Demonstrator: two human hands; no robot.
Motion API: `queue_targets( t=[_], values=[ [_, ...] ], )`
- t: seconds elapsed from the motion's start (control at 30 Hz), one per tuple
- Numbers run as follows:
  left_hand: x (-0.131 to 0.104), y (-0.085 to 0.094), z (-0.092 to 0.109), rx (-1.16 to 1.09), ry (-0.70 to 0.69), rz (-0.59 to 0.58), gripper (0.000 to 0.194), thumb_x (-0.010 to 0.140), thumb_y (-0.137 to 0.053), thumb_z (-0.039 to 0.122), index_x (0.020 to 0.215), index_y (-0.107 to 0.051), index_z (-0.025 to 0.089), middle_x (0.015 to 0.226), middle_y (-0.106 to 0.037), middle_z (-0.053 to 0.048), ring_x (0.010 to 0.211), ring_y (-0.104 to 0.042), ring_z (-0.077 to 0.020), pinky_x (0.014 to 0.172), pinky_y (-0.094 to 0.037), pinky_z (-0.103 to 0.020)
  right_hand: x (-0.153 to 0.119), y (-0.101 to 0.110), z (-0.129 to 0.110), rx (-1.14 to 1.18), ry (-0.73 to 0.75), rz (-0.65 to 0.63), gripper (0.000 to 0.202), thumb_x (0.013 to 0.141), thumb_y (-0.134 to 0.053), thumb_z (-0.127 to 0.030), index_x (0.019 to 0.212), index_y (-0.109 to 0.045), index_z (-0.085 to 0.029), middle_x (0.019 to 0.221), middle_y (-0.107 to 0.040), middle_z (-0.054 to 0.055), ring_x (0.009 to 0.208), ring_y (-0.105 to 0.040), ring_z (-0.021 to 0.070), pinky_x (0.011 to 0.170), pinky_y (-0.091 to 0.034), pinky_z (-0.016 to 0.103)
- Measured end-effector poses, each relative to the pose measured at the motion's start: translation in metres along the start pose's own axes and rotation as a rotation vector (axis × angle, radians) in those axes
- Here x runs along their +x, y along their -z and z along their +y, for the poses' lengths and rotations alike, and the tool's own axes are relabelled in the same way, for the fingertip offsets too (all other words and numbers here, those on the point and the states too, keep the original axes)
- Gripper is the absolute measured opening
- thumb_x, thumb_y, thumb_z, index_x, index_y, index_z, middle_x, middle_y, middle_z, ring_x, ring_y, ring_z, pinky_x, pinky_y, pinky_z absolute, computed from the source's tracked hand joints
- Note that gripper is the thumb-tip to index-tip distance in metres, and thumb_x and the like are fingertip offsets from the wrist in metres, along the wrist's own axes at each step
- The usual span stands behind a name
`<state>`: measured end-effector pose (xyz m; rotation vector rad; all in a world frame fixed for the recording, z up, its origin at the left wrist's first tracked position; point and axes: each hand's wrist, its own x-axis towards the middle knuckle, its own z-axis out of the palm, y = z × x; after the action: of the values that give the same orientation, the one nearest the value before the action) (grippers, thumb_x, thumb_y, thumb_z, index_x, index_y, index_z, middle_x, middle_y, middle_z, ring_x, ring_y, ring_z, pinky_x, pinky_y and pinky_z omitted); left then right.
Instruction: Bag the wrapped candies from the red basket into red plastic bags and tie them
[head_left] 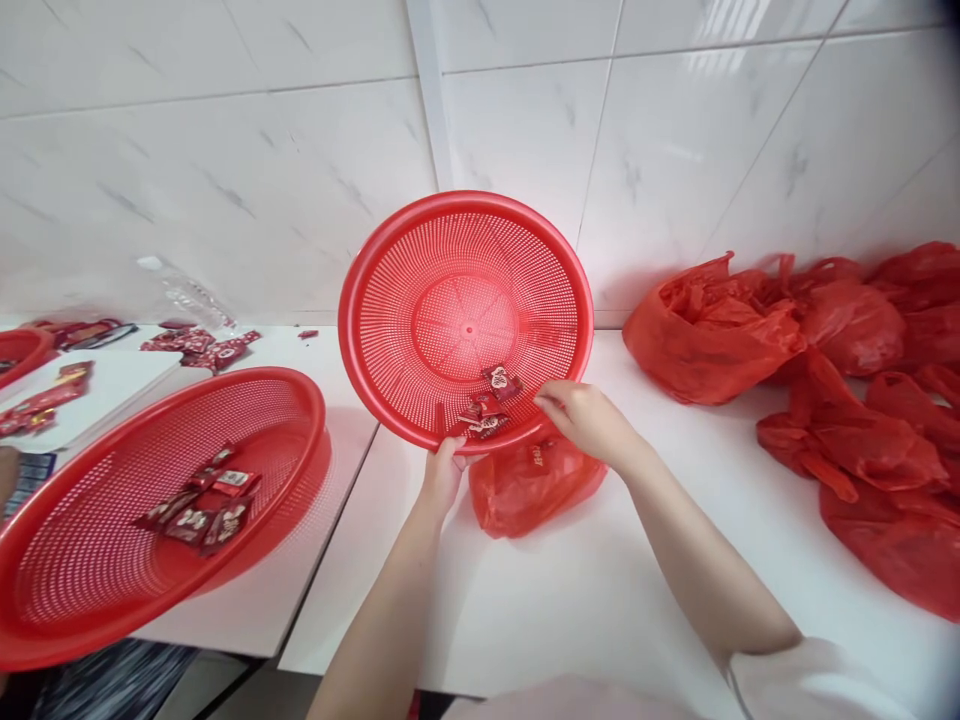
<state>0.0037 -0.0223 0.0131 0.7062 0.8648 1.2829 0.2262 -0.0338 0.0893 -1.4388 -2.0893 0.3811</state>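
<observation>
Pale sleeve [795, 680] at the bottom edge, bare forearms reaching forward over the white worktop [517, 610]; left hand [444, 474] grips the near rim of a tilted red basket [469, 300], thumb over the lip, its other fingers mostly hidden below; right hand [581, 412] is at the lower right of the same rim, thumb and forefinger drawn together, cannot tell whether anything is pinched between them; tilted basket is perforated, its inside facing the camera, a few dark red packets [491, 405] gathered low inside near the rim; pale lettering on packets, too small to read reliably; red plastic bag [525, 492] lies just below the basket, partly covered by it, small yellowish print near its top, not legible; at left a larger red basket [296, 470] holds more dark red packets [196, 515], whitish logos and one pale label strip, wording unreadable; behind it, by the tiled wall [517, 130], red wrappers [214, 350] and a clear bottle [191, 292], no readable label; part of another person's hand [7, 475] at far left edge; at right, a cluster of red plastic bags [712, 335], no legible text.
</observation>
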Motion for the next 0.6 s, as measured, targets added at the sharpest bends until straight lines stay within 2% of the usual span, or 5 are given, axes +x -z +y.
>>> queue_targets(
  t=[0.07,0.13,0.23,0.43,0.6],
  values=[
    [-0.003,-0.002,0.0,0.005,0.032,-0.046,0.036,0.066,-0.063,0.02,0.101,-0.068,0.014,0.099,-0.073,-0.008,0.097,-0.067,-0.0302,0.088,-0.053,-0.048,0.0,-0.009,-0.003,0.024,0.087,-0.01,0.027,0.094,-0.049,-0.038,0.11,-0.062,-0.02,0.109,-0.067,0.01,0.099,-0.063,0.0221,0.084,-0.048,0.035],
    [-0.006,-0.005,0.0,-0.009,0.06,-0.089,0.041,0.066,-0.063,0.019,0.107,-0.066,0.015,0.107,-0.072,-0.009,0.105,-0.064,-0.0314,0.091,-0.052,-0.048,0.0,-0.021,-0.007,0.027,0.209,-0.085,0.053,0.087,-0.059,-0.048,0.132,-0.05,-0.022,0.133,-0.056,0.013,0.123,-0.052,0.0281,0.099,-0.043,0.045],
    [-0.01,-0.008,-0.001,-0.055,0.081,-0.111,0.046,0.066,-0.063,0.017,0.112,-0.064,0.017,0.115,-0.07,-0.007,0.113,-0.061,-0.0305,0.095,-0.05,-0.046,0.0,-0.038,-0.009,-0.025,0.268,-0.171,0.075,0.078,-0.068,-0.052,0.142,-0.041,-0.023,0.145,-0.043,0.016,0.132,-0.041,0.0347,0.105,-0.037,0.055],
    [-0.008,-0.008,0.002,-0.042,0.127,-0.143,0.036,0.073,-0.057,0.023,0.105,-0.068,0.013,0.107,-0.072,-0.01,0.108,-0.063,-0.0309,0.093,-0.051,-0.047,0.003,-0.037,-0.003,0.082,0.262,-0.156,0.023,0.092,-0.056,-0.032,0.109,-0.068,-0.024,0.116,-0.059,0.009,0.099,-0.062,0.0208,0.09,-0.052,0.038],
    [-0.006,-0.006,0.002,-0.03,0.112,-0.108,0.035,0.072,-0.056,0.023,0.104,-0.068,0.015,0.1,-0.074,-0.009,0.098,-0.068,-0.028,0.089,-0.053,-0.045,0.008,-0.029,0.003,0.267,0.107,0.046,0.021,0.093,-0.054,-0.029,0.105,-0.069,-0.023,0.108,-0.067,0.006,0.096,-0.065,0.0192,0.089,-0.05,0.034]
  ],
)
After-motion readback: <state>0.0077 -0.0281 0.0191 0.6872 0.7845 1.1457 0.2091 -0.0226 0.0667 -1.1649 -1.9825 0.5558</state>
